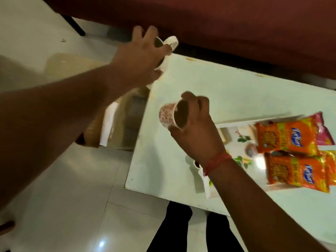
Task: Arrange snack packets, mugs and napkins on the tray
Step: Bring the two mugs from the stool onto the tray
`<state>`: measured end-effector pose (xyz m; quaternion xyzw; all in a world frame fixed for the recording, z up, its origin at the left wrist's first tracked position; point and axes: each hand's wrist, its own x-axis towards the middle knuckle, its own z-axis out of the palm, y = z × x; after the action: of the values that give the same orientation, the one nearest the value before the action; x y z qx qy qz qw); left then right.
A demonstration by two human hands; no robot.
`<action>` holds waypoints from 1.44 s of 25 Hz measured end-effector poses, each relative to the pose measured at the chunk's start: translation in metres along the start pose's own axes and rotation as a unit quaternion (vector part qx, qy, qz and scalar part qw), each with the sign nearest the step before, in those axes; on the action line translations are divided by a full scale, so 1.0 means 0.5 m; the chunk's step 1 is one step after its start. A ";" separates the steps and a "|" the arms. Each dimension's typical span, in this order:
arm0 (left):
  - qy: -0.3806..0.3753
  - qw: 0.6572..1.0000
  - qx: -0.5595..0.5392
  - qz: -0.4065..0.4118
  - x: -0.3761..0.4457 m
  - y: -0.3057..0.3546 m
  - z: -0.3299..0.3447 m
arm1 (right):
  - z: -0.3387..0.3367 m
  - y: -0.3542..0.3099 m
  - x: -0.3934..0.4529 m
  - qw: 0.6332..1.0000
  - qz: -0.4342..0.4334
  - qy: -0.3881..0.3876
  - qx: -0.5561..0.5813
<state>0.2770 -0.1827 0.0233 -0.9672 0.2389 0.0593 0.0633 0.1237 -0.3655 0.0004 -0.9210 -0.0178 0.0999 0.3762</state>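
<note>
My right hand (196,131) grips a white mug with red print (168,116), tilted on its side above the white table (227,91). My left hand (140,57) holds a second white mug (171,42) at the table's far left corner; only its handle and part of the rim show past my fingers. A white tray with a floral print (240,139) lies at the right. On it rest two orange snack packets (287,137) (298,171), with a pink packet (323,131) partly under them.
A dark red sofa (218,20) runs along the far side. Left of the table stands a brown cardboard box (120,120) on the pale tiled floor (63,197). My dark-trousered legs (174,230) are at the table's near edge.
</note>
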 end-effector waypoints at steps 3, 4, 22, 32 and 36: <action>0.001 0.994 -0.059 0.092 0.037 0.215 -0.017 | -0.066 0.098 -0.121 0.997 0.069 0.023 0.016; -0.009 0.990 -0.079 0.120 0.039 0.283 -0.019 | -0.084 0.126 -0.154 0.995 0.090 0.025 0.018; -0.159 0.977 -0.044 0.136 0.026 0.690 0.075 | -0.165 0.395 -0.326 0.982 0.146 0.001 -0.123; -0.150 0.981 -0.033 0.118 0.029 0.691 0.074 | -0.141 0.390 -0.317 0.975 0.173 0.027 -0.137; -0.145 0.981 -0.025 0.123 0.027 0.689 0.073 | -0.140 0.387 -0.318 0.975 0.179 0.030 -0.126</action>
<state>0.1240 -0.4859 -0.0469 -0.9129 0.3426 0.2121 0.0654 -0.0263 -0.5694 -0.0585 -0.9518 0.1463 0.1347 0.2335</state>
